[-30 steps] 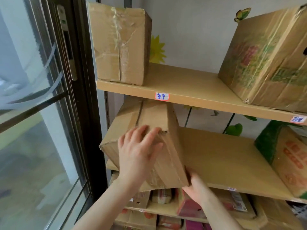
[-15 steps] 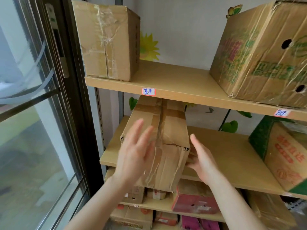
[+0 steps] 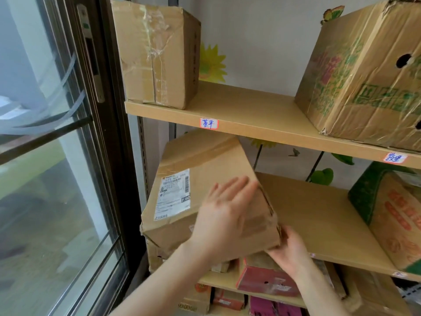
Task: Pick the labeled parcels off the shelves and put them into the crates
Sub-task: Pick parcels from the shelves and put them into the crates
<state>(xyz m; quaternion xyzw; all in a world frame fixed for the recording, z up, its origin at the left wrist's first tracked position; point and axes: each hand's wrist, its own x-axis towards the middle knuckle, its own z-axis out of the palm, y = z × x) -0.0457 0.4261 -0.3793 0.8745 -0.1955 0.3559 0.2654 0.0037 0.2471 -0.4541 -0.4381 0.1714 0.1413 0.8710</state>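
Tilting parcel (image 3: 205, 190): brown carton, white label (image 3: 174, 196) facing up, at left front edge of middle shelf (image 3: 319, 220), overhanging it.
Left hand (image 3: 224, 215): flat on parcel's face, fingers straight, grasping nothing.
Right hand (image 3: 289, 249): fingers curled under parcel's lower right corner, gripping it.

A glass door (image 3: 57, 179) is seen on the left, set in a dark frame (image 3: 118, 133). A long metal plate (image 3: 90, 53) is fixed upright on the door's inner bar. Through the glass only blurred grey and green shapes can be made out, possibly pavement and grass. The white wall (image 3: 262, 42) at the back is decorated with stickers. A yellow sunflower (image 3: 213, 63) is stuck at upper centre and a butterfly (image 3: 332, 14) near the top right. A smaller butterfly (image 3: 293, 152) is placed lower down, and a green leaf (image 3: 322, 176) is joined to a dark stem (image 3: 315, 166) beside it.
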